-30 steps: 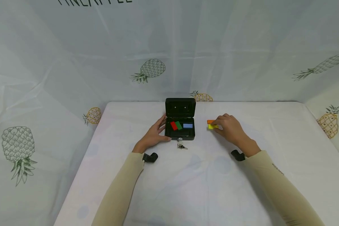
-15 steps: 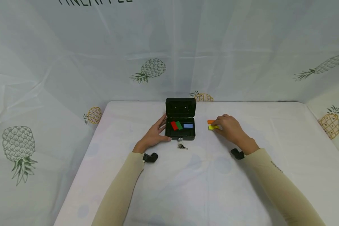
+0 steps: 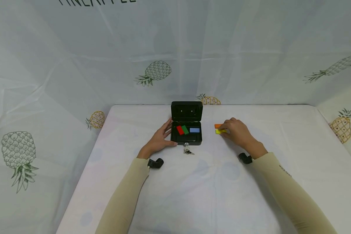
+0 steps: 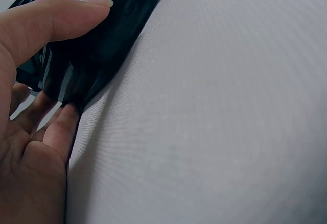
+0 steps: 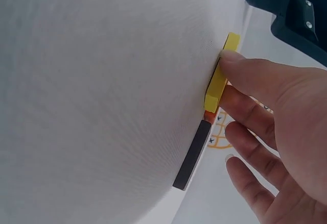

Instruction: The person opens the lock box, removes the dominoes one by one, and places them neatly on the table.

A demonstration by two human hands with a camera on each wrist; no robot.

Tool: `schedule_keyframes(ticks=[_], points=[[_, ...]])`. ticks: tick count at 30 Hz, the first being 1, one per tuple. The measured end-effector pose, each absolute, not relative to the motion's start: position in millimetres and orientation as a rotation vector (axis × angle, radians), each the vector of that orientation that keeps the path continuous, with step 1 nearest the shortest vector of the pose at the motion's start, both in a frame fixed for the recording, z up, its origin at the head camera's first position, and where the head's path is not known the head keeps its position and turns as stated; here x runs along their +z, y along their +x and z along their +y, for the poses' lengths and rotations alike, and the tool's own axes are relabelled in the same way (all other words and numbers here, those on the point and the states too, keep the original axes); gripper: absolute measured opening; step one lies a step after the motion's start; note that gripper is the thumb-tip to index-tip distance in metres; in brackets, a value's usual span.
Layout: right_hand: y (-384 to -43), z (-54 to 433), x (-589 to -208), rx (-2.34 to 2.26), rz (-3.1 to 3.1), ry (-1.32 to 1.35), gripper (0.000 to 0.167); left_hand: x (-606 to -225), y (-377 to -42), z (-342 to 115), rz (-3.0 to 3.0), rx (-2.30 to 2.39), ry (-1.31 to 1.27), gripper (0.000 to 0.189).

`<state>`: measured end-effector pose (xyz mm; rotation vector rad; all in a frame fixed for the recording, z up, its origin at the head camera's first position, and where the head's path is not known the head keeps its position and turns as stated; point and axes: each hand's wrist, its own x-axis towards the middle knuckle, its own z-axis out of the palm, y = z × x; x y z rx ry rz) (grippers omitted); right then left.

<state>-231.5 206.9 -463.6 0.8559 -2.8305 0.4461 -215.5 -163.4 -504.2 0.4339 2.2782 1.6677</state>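
A black cash box (image 3: 186, 141) stands with its lid raised; a red block (image 3: 180, 130), a green block (image 3: 185, 130) and a blue block (image 3: 194, 130) lie inside. My left hand (image 3: 158, 139) holds the box's left end, thumb on the front and fingers along the side; the left wrist view shows the thumb on the dark wall. To the right of the box, my right hand (image 3: 239, 133) pinches a yellow block (image 5: 219, 81) between thumb and forefinger. An orange block (image 3: 218, 126) sits just behind it. Whether the yellow block touches the table cannot be told.
A black block (image 5: 191, 155) shows in the right wrist view beyond the yellow one; my hand hides it in the head view. Keys (image 3: 188, 151) hang from the lock on the box front. A pale cloth (image 3: 210, 195) covers the table, with pineapple-printed sheeting (image 3: 237, 65) behind.
Almost nothing differs. My right wrist has shifted very slightly, while its fingers stay on the yellow block. The left hand and the box keep their places.
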Motion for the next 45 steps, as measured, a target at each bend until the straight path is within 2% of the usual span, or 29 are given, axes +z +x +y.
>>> schedule_keyframes(ticks=[13,28,36,45], points=[[-224.4,199.0,-460.8,0.492,-2.801,0.856,0.026,-505.9,-214.8,-164.3,2.281,1.666,0.452,0.118],[-213.3,147.9,-439.6,0.514,-2.693,1.020,0.025,-506.6,-216.8,-166.0,2.261,1.689,0.463,0.117],[-218.0,123.3,-441.1,0.464,-2.661,1.095,0.025,-505.9,-217.7,-166.1,2.262,1.691,0.471,0.118],[-227.9,103.4,-444.1,0.323,-2.809,1.044,0.027,-507.8,-219.4,-165.4,2.270,1.679,0.471,0.119]])
